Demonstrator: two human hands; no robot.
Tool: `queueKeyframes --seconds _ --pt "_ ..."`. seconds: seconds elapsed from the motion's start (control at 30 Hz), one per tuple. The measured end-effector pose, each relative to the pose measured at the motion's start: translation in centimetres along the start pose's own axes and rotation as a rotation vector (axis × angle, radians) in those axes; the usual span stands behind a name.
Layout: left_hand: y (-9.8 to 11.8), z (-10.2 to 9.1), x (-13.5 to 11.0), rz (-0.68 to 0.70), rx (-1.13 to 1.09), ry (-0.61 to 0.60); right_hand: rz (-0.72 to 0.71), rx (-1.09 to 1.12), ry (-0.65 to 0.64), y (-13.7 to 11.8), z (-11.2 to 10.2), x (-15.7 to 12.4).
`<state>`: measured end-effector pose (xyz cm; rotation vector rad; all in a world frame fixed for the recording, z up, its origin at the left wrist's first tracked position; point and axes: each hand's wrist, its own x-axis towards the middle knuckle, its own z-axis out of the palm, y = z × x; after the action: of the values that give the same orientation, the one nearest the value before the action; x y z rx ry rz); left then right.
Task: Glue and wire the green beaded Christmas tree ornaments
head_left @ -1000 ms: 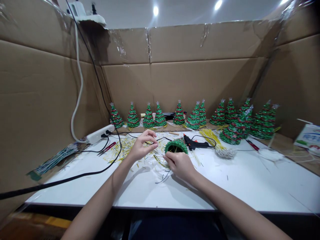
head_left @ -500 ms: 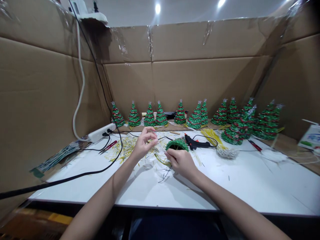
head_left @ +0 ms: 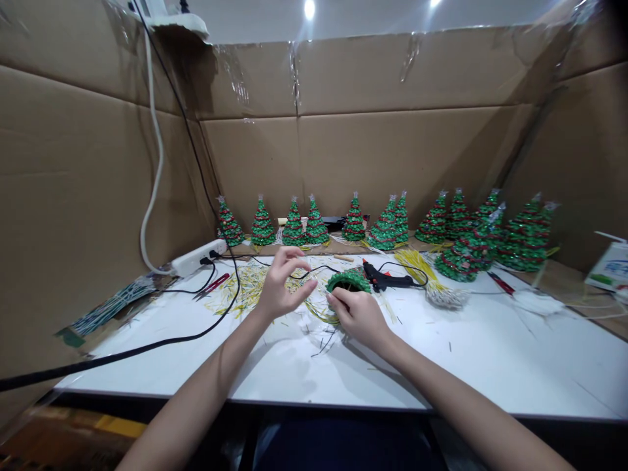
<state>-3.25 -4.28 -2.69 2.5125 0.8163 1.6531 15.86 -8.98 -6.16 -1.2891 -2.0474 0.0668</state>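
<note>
A small green beaded Christmas tree (head_left: pixel 349 280) lies on its side in front of me, its hollow base turned toward me. My right hand (head_left: pixel 360 317) is closed at the lower rim of that base, thumb and fingers pinched together; my knuckles hide part of the opening. To the left, my left hand (head_left: pixel 285 284) hovers over the table with thumb and fingers apart, holding nothing that I can see. Thin yellow wires (head_left: pixel 321 315) run beside the tree base, between the two hands.
Behind the tree lies a black glue gun (head_left: pixel 387 278), with a yellow wire bundle (head_left: pixel 422 271) to its right. Wire scraps (head_left: pixel 240 284), red-handled snips (head_left: pixel 213 286) and a power strip (head_left: pixel 199 257) are at left. Several finished trees (head_left: pixel 354 222) line the cardboard back wall (head_left: pixel 367 150).
My left hand's thumb has spread farther from its fingers. My right hand stays at the tree's base, with little movement. The whole view has shifted slightly.
</note>
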Motion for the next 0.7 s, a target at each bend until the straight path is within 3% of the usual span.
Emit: queueKeyframes --seconds 0.13,0.37,0.6,0.7 --pt "0.3 0.7 -0.4 0.052 0.030 -0.110 0.002 -0.010 -0.005 -0.1 0.0 0.0" --pt "-0.4 0.9 -0.3 0.009 0.062 -0.147 -0.008 -0.009 -0.019 -0.1 0.0 0.1" --pt "-0.5 0.6 0.0 -0.028 0.067 -0.063 0.017 0.047 -0.004 -0.2 0.0 0.2" --pt "-1.0 -0.2 0.4 -0.098 0.069 0.076 0.042 0.112 0.000 0.0 -0.1 0.0"
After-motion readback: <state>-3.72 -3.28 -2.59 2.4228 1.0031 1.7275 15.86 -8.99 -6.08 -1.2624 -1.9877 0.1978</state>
